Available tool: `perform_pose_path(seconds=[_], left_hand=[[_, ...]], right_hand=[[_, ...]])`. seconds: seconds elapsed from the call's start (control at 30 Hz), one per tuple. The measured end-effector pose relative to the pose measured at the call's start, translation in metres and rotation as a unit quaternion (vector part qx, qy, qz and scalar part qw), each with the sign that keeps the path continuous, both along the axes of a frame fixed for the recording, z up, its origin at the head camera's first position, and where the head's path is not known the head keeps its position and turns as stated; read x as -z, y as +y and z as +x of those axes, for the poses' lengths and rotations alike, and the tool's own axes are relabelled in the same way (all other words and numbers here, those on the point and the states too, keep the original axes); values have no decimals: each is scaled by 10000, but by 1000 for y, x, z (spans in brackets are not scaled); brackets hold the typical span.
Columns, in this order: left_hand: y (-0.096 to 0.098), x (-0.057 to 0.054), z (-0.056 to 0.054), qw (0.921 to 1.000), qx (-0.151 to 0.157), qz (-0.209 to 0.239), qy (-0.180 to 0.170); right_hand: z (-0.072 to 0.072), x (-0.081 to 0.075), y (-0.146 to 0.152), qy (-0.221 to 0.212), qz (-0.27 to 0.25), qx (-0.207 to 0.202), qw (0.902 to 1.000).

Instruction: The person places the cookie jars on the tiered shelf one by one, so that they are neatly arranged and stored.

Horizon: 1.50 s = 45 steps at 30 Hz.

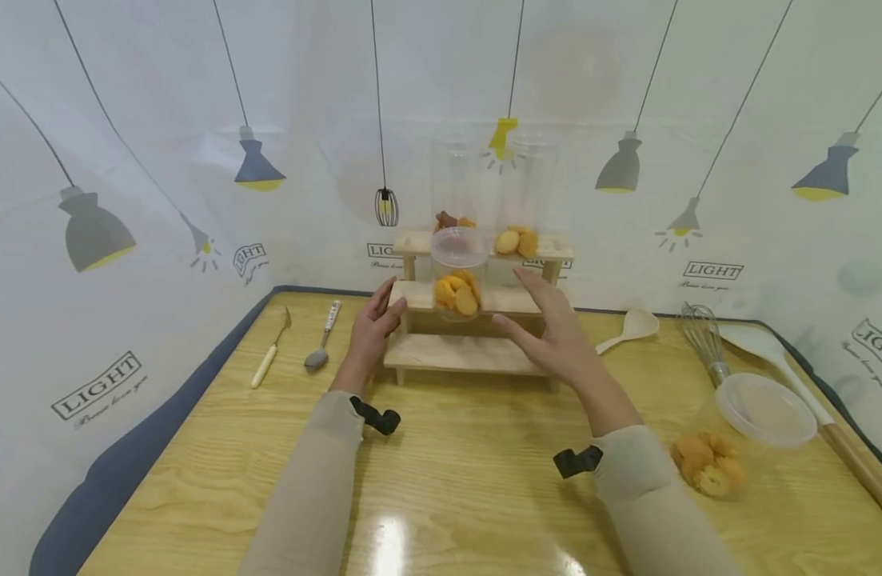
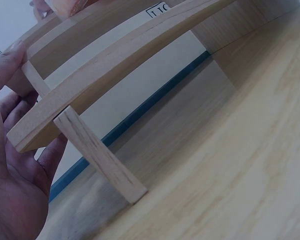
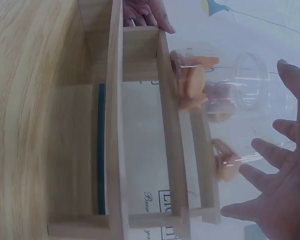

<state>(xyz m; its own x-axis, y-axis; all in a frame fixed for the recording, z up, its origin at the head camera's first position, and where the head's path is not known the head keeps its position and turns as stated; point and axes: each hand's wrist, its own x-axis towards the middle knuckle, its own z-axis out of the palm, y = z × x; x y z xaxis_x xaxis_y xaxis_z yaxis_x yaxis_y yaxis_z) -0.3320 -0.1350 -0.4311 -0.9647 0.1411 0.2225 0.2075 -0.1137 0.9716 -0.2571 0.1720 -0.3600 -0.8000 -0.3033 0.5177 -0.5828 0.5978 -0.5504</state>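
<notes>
A three-step wooden display stand (image 1: 455, 352) faces me against the printed backdrop. My left hand (image 1: 372, 328) grips its left end, with the thumb at the middle step and fingers behind, as the left wrist view shows. On the middle step stands a clear plastic jar (image 1: 458, 252) with orange cookies inside. My right hand (image 1: 556, 332) is to the right of this jar, apart from it, its fingers spread and holding nothing in the right wrist view. Two taller clear jars stand on the top step, one with brown and orange pieces (image 1: 451, 220), the other with orange cookies (image 1: 517, 241).
Another lidded clear jar (image 1: 768, 412) with cookies stands at the right. Near it lie a whisk (image 1: 703, 336), a wooden-handled spatula (image 1: 786, 360) and a pale ladle-like spoon (image 1: 636, 326). A fork (image 1: 271, 352) and a metal spoon (image 1: 324, 344) lie on the left.
</notes>
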Motion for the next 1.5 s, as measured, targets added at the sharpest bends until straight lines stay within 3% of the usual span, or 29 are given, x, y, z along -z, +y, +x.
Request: perform_pose_path(seconds=[0.27, 0.47, 0.57, 0.77, 0.87, 0.9, 1.0, 1.1, 1.13, 1.37, 1.5], left_hand=[[1, -1, 1, 10000, -32, -61, -3], [1, -2, 1, 10000, -53, -47, -57], [0, 0, 0, 9999, -67, -51, -85], [-5, 19, -16, 9998, -88, 146, -73], [-4, 25, -20, 9998, -106, 183, -19], [-3, 25, -21, 9998, -121, 159, -3], [-1, 26, -20, 9998, -172, 70, 73], [0, 25, -20, 9996, -219, 12, 152], [0, 25, -20, 9996, -216, 11, 174], [1, 25, -20, 9997, -203, 4, 155], [0, 19, -14, 9999, -145, -3, 76]], right_hand=[[22, -7, 28, 116, 60, -26, 9999], [42, -11, 56, 158, 285, 311, 9990], [52, -14, 70, -47, 247, 432, 9987], [70, -15, 97, -71, 347, 880, 9955], [79, -12, 111, 150, 510, 1124, 9922], [81, -11, 117, 443, 630, 1173, 9901], [88, -8, 130, 1550, 985, 1323, 9740], [94, -7, 139, 2700, 1268, 1602, 9409], [96, -6, 142, 2877, 1285, 1679, 9341], [107, 10, 166, 3519, 1356, 2917, 8790], [103, 25, 181, 3617, 992, 3457, 8601]])
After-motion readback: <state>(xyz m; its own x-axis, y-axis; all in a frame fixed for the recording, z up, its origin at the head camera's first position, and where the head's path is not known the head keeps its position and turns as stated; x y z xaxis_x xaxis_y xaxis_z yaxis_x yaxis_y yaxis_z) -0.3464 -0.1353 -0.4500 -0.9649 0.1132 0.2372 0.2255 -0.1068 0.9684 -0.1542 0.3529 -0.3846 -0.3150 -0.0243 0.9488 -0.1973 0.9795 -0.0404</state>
